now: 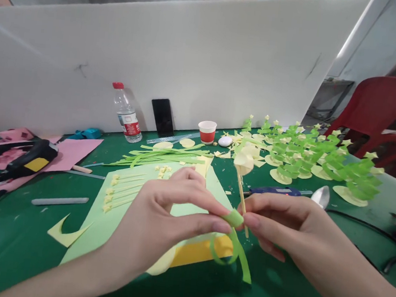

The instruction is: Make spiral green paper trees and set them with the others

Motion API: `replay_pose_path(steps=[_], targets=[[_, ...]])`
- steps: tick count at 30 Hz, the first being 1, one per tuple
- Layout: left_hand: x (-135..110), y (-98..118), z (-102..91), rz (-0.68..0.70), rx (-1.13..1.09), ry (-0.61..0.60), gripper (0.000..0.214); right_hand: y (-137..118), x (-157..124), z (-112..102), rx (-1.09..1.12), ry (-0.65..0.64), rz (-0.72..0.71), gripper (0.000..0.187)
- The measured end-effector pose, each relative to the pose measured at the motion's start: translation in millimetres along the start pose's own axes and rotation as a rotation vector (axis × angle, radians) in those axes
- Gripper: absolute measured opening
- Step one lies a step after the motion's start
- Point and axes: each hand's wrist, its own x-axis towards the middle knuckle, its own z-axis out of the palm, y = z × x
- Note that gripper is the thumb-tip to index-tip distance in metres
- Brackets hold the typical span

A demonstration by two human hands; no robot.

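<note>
My left hand [174, 211] pinches the end of a curling green paper strip [235, 250] between thumb and forefinger. My right hand [281, 224] pinches a thin wooden stick [240, 194] that carries a pale yellow paper disc [244, 162] at its top. The strip's end sits against the stick where both hands meet. Below the hands lie a light green paper sheet [122, 206] and a yellow sheet [198, 253].
Finished green paper trees [309, 154] crowd the right side of the green table [7, 242]. Green strips [162, 156], a water bottle [127, 113], a phone [162, 117], a paper cup [207, 131], a glue gun [274, 191], a spoon [321, 195] and pink paper [71, 150] lie around. A red chair [373, 109] stands at right.
</note>
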Motion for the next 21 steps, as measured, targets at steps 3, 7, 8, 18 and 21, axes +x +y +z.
replay_pose_path(steps=[3, 7, 8, 18, 21], targets=[[1, 0, -2.6, -0.023, 0.018, 0.037, 0.010, 2, -2, 2, -0.017, -0.014, -0.005, 0.012], [1, 0, -5.2, -0.017, 0.045, 0.026, 0.011, 4, -3, 4, -0.063, -0.037, -0.018, 0.013], [1, 0, -6.3, -0.014, 0.051, 0.025, 0.011, 5, -2, 4, -0.074, -0.042, -0.018, 0.013], [4, -1, -13.8, -0.031, 0.111, -0.073, 0.007, 7, -6, 10, -0.125, -0.010, 0.050, 0.011], [3, -2, -15.4, -0.016, 0.113, -0.065, 0.006, 7, -10, 11, -0.130, 0.059, 0.026, 0.011]])
